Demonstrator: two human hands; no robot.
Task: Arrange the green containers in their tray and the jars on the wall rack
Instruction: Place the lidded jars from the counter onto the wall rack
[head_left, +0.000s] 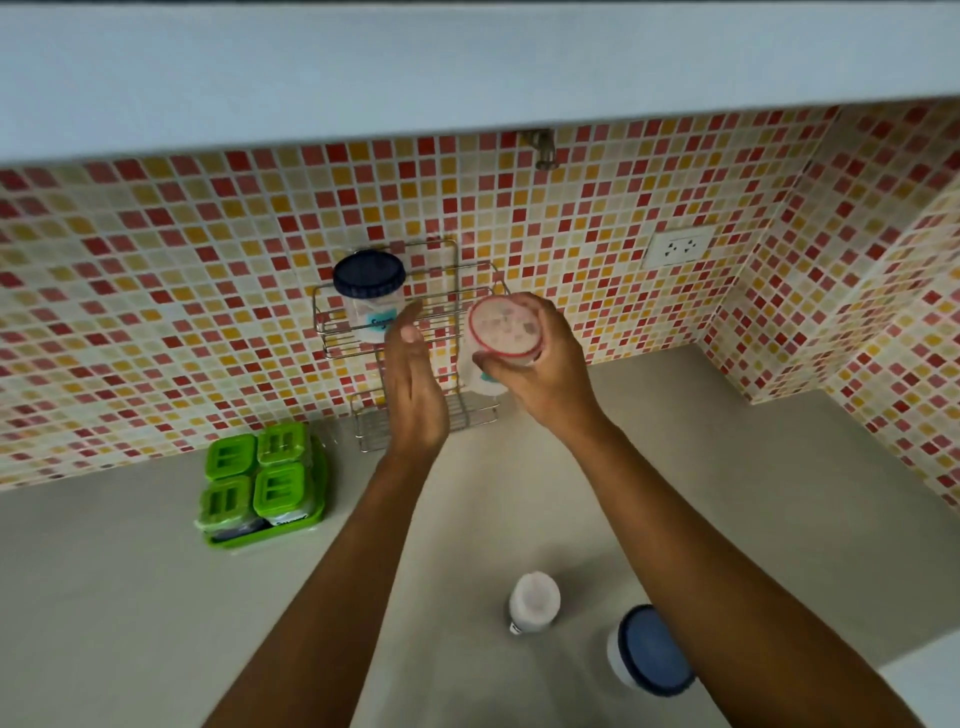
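Note:
My right hand (545, 369) grips a clear jar with a red-rimmed lid (501, 328), held just in front of the upper shelf of the wire wall rack (441, 291). My left hand (413, 395) is flat and open beside that jar, holding nothing. A blue-lidded jar (370, 283) stands on the left end of the upper shelf. Several green-lidded containers (254, 470) sit together in their green tray (311, 512) on the counter at the left. A white-lidded jar (534, 600) and another blue-lidded jar (649, 649) stand on the counter near me.
The mosaic tile wall carries a white socket (679, 247) to the right of the rack and a metal hook (543, 150) above it. A pale cabinet underside overhangs the top. The rack's lower shelf (374, 426) hangs just above the grey counter (130, 597).

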